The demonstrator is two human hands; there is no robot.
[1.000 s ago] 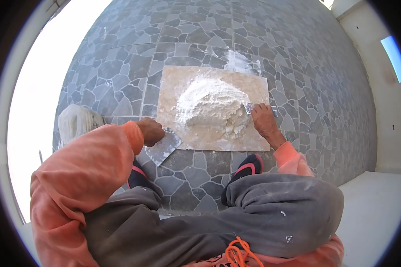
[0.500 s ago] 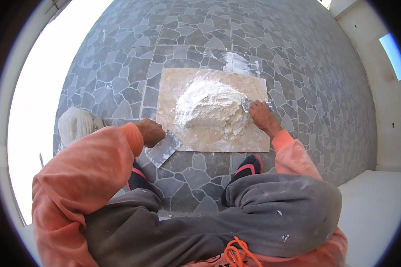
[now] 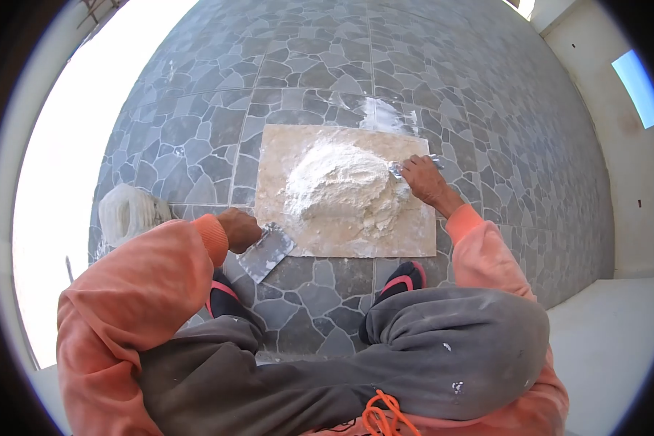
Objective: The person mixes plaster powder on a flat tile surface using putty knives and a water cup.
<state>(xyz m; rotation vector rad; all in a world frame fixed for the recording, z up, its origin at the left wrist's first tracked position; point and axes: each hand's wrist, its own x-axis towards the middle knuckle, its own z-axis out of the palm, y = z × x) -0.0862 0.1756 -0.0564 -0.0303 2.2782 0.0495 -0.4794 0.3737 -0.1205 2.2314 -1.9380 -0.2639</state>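
A mound of white powdery plaster [image 3: 341, 182] lies on a square beige tile board [image 3: 272, 145]. My left hand [image 3: 240, 229] is closed round a wide, flat metal putty knife [image 3: 267, 253] smeared with white; its blade sits at the board's near left corner. At the mound's right side, my right hand [image 3: 423, 178] grips a second metal putty knife [image 3: 396, 168], mostly covered by my fingers. This blade's edge touches or nearly touches the mound.
A pale, translucent bundle [image 3: 129, 214] stands on the stone-patterned floor [image 3: 320, 291] to the left. White smears [image 3: 384, 116] mark the floor beyond the board. My two shoes [image 3: 400, 280] are just in front of the board, and a wall [image 3: 592, 94] rises at right.
The view has shifted slightly, so the board sits a little lower. My right hand has moved a little away from me along the mound's right side. Both putty knives are still held.
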